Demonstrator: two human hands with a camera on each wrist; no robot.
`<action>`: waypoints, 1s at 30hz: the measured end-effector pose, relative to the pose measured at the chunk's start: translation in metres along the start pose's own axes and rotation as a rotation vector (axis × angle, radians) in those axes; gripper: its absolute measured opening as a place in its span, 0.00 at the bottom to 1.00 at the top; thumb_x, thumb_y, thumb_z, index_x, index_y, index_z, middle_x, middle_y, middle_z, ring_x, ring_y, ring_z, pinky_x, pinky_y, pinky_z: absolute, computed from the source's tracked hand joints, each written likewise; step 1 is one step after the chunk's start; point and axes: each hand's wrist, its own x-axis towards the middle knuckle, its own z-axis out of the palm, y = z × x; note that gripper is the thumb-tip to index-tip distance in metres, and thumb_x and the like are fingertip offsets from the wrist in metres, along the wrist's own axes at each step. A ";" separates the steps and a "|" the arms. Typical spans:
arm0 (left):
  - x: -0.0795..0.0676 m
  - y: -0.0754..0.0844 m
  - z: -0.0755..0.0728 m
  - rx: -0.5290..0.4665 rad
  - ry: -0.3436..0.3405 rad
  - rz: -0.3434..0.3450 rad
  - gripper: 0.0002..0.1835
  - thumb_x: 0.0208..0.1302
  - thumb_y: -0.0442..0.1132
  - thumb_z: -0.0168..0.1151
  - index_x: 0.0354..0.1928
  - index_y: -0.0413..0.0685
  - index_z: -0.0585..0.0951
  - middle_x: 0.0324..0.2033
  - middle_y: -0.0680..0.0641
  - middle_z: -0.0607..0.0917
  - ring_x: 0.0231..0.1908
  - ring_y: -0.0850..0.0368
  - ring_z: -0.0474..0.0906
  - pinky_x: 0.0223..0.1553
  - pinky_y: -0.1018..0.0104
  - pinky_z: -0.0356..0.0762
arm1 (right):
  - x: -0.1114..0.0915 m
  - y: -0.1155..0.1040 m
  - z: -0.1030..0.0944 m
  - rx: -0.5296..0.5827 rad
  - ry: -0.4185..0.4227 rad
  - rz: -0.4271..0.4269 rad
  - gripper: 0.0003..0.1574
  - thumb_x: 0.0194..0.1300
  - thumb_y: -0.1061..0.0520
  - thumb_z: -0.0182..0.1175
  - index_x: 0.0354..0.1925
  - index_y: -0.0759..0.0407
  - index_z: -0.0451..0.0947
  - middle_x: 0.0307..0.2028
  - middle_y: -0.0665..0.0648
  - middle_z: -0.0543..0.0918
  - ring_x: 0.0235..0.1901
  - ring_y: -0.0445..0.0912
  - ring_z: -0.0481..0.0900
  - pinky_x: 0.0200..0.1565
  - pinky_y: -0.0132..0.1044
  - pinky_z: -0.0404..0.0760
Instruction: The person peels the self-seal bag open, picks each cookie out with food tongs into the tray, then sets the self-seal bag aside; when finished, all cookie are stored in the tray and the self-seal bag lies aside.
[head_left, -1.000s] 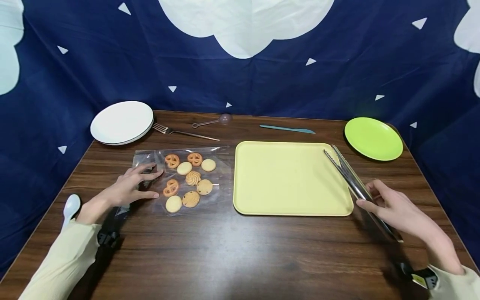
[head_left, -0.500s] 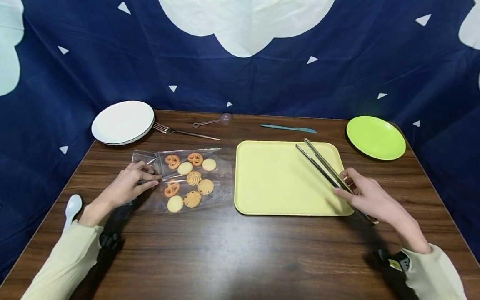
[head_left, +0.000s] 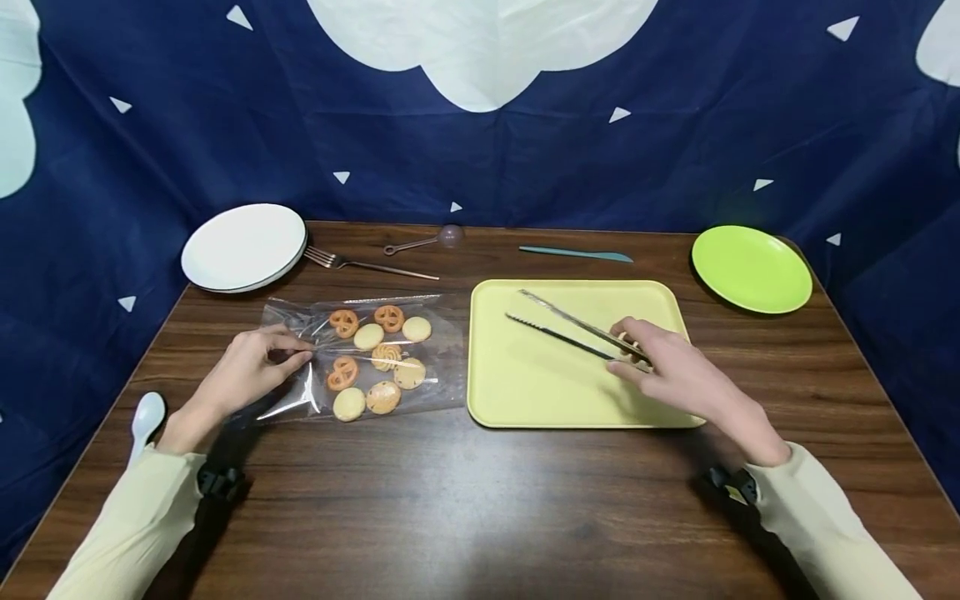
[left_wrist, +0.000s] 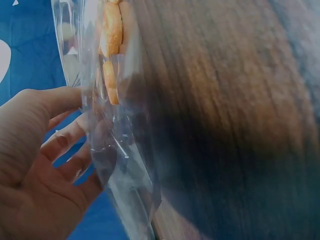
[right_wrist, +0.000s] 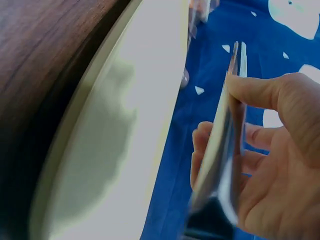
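Note:
A clear plastic bag (head_left: 313,398) lies on the table in the head view, with pretzel-shaped cookies (head_left: 342,373), pale round cookies (head_left: 349,404), a swirl cookie (head_left: 386,357) and speckled cookies (head_left: 383,397) inside. My left hand (head_left: 251,365) pinches the bag's left end; the left wrist view shows the film (left_wrist: 102,130) between thumb and fingers. Over the yellow tray (head_left: 491,392), my right hand (head_left: 671,367) holds metal tongs (head_left: 584,325). Their arms stand apart, tips pointing left toward the bag, with nothing between them.
White plates (head_left: 243,246) and a fork (head_left: 375,267) sit at the back left. A small scoop (head_left: 450,237) and blue knife (head_left: 577,253) lie along the back edge. At the back right is a green plate (head_left: 752,269). A pale spoon (head_left: 147,417) lies by my left forearm.
The tongs and my right hand have moved left from the tray's right edge to over its middle. My left fingers have closed on the bag's end, which now looks slightly raised.

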 end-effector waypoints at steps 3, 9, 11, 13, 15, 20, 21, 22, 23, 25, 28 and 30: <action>0.000 -0.002 0.000 -0.013 0.013 -0.011 0.06 0.48 0.25 0.70 0.30 0.41 0.87 0.27 0.49 0.86 0.30 0.56 0.78 0.30 0.73 0.71 | 0.010 -0.007 0.004 -0.052 -0.008 -0.050 0.20 0.64 0.51 0.61 0.51 0.57 0.72 0.38 0.55 0.78 0.31 0.43 0.74 0.33 0.41 0.73; 0.002 -0.004 -0.002 -0.087 0.020 -0.049 0.06 0.51 0.27 0.69 0.31 0.42 0.87 0.28 0.49 0.87 0.31 0.67 0.77 0.32 0.81 0.69 | 0.031 -0.024 0.011 -0.125 -0.036 -0.090 0.22 0.64 0.46 0.61 0.53 0.53 0.74 0.41 0.53 0.79 0.29 0.40 0.75 0.28 0.42 0.74; 0.003 -0.004 -0.004 -0.116 0.018 -0.059 0.06 0.52 0.27 0.68 0.33 0.42 0.87 0.29 0.49 0.86 0.31 0.71 0.75 0.31 0.81 0.69 | 0.038 -0.029 0.013 -0.129 -0.049 -0.089 0.22 0.63 0.46 0.61 0.53 0.53 0.74 0.41 0.52 0.79 0.28 0.41 0.75 0.26 0.42 0.73; 0.005 -0.004 -0.004 -0.138 0.015 -0.065 0.06 0.53 0.27 0.68 0.34 0.42 0.87 0.29 0.48 0.86 0.30 0.73 0.74 0.28 0.80 0.69 | 0.047 -0.034 0.017 -0.132 -0.060 -0.095 0.22 0.63 0.46 0.61 0.53 0.53 0.75 0.40 0.52 0.79 0.26 0.41 0.75 0.24 0.41 0.72; 0.007 -0.004 -0.005 -0.143 0.015 -0.084 0.06 0.54 0.28 0.67 0.35 0.42 0.87 0.30 0.48 0.86 0.30 0.74 0.74 0.29 0.81 0.69 | 0.055 -0.039 0.020 -0.130 -0.075 -0.100 0.22 0.63 0.46 0.61 0.53 0.53 0.75 0.41 0.52 0.79 0.25 0.42 0.74 0.23 0.40 0.71; 0.008 -0.004 -0.005 -0.171 0.001 -0.160 0.05 0.57 0.31 0.66 0.35 0.42 0.87 0.32 0.46 0.86 0.33 0.78 0.74 0.32 0.83 0.68 | 0.073 -0.047 0.028 -0.135 -0.109 -0.090 0.23 0.63 0.47 0.62 0.53 0.54 0.75 0.42 0.53 0.79 0.26 0.43 0.75 0.24 0.41 0.72; 0.008 -0.004 -0.005 -0.182 -0.003 -0.175 0.05 0.58 0.31 0.66 0.35 0.41 0.87 0.32 0.45 0.86 0.33 0.79 0.74 0.32 0.83 0.68 | 0.076 -0.048 0.029 -0.138 -0.116 -0.088 0.23 0.63 0.47 0.62 0.53 0.54 0.75 0.42 0.53 0.79 0.27 0.44 0.75 0.24 0.42 0.72; 0.008 -0.004 -0.005 -0.195 -0.008 -0.189 0.05 0.58 0.32 0.65 0.36 0.41 0.87 0.32 0.44 0.86 0.34 0.80 0.74 0.33 0.84 0.68 | 0.079 -0.050 0.030 -0.139 -0.123 -0.086 0.23 0.63 0.47 0.62 0.53 0.54 0.75 0.42 0.53 0.79 0.27 0.44 0.75 0.25 0.42 0.73; 0.008 -0.005 -0.005 -0.204 -0.012 -0.201 0.05 0.59 0.32 0.65 0.36 0.40 0.87 0.33 0.44 0.86 0.34 0.80 0.74 0.34 0.84 0.68 | 0.082 -0.051 0.032 -0.140 -0.130 -0.085 0.23 0.63 0.47 0.62 0.53 0.55 0.75 0.43 0.53 0.79 0.28 0.45 0.76 0.25 0.43 0.74; 0.009 -0.005 -0.005 -0.216 -0.017 -0.214 0.05 0.59 0.32 0.65 0.36 0.40 0.87 0.33 0.43 0.86 0.35 0.81 0.74 0.35 0.84 0.68 | 0.088 -0.054 0.034 -0.146 -0.144 -0.084 0.23 0.63 0.47 0.61 0.54 0.55 0.75 0.43 0.53 0.79 0.29 0.45 0.76 0.27 0.44 0.74; 0.010 -0.003 -0.006 -0.233 -0.031 -0.236 0.06 0.60 0.33 0.64 0.37 0.39 0.87 0.33 0.42 0.86 0.34 0.80 0.74 0.35 0.84 0.68 | 0.096 -0.058 0.038 -0.150 -0.164 -0.081 0.24 0.64 0.46 0.61 0.54 0.56 0.74 0.43 0.54 0.79 0.31 0.46 0.77 0.29 0.45 0.76; 0.012 -0.002 -0.006 -0.235 -0.040 -0.244 0.06 0.61 0.33 0.63 0.37 0.39 0.87 0.33 0.42 0.86 0.33 0.78 0.74 0.34 0.83 0.67 | 0.100 -0.059 0.040 -0.148 -0.178 -0.077 0.24 0.64 0.46 0.61 0.53 0.57 0.74 0.43 0.54 0.78 0.31 0.46 0.76 0.30 0.44 0.76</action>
